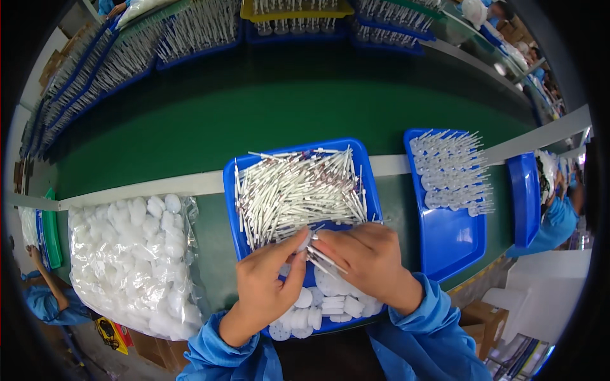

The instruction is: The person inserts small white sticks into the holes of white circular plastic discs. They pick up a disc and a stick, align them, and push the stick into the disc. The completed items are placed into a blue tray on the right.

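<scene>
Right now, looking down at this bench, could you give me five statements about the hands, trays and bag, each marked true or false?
1. The middle tray holds white sticks and round white pieces. True.
2. The right hand is bare and holds nothing. False: it is bare, but holds a few thin sticks.
3. The left hand is close to the right one. True.
4. The clear bag is filled with red pieces. False: the clear bag holds white ones.
5. The tray on the right is yellow. False: it is blue.
</scene>
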The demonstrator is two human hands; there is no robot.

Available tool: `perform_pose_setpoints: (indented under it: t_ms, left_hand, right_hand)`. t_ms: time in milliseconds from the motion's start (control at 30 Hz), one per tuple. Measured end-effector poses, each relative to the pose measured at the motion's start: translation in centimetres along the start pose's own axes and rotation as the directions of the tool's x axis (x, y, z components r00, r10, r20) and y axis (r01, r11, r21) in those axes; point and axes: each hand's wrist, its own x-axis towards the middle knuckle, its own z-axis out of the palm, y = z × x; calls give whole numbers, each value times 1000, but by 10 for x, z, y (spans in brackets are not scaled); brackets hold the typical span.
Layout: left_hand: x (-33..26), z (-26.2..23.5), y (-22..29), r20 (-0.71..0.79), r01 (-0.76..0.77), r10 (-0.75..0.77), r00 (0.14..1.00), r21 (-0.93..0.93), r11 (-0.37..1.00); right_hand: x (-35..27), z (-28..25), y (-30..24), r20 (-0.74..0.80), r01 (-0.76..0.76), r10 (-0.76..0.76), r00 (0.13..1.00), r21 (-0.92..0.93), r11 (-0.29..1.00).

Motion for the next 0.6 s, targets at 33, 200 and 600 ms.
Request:
perform_pose_setpoints:
  t_ms: [33, 200, 600]
  left_hand:
    - [0, 1, 0, -8, 5, -5, 1000, -15, 1000]
    - [8, 2, 2, 58, 193, -187, 981, -459, 867]
    - [14, -3, 1, -50, -240, 243, 969, 57, 969]
  right_hand:
    - [2, -1, 0, -10, -12, 12, 1000, 9, 1000]
    - [-1, 0, 3, -61, -60, 68, 996, 127, 990]
    - [-2, -6, 6, 286, -429, 321, 903, 644, 634]
